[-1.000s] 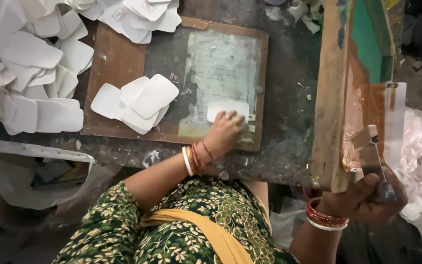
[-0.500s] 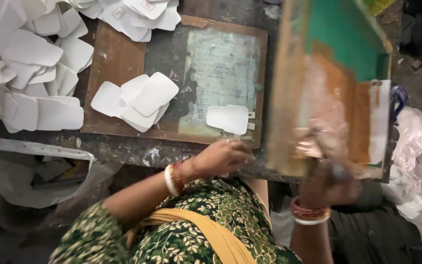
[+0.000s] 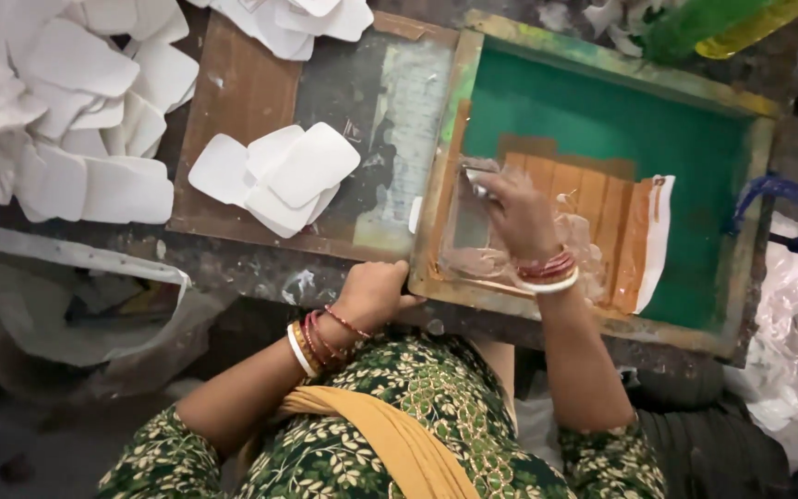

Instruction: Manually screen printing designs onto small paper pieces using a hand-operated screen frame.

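Green screen [image 3: 602,120] lying flat over one card.
Left hand [image 3: 376,291] is gripping its frame; right hand [image 3: 514,208] is clutching the scraper [image 3: 475,176]; stacked cards [image 3: 274,176] are waiting.

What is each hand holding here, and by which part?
The left hand grips the wooden screen frame at its near left corner. The right hand presses a squeegee on the mesh; its exact grip is hidden.

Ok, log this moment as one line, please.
left hand: grips corner of screen frame | right hand: inside frame, on squeegee | frame: flat on board | white cards: piled left
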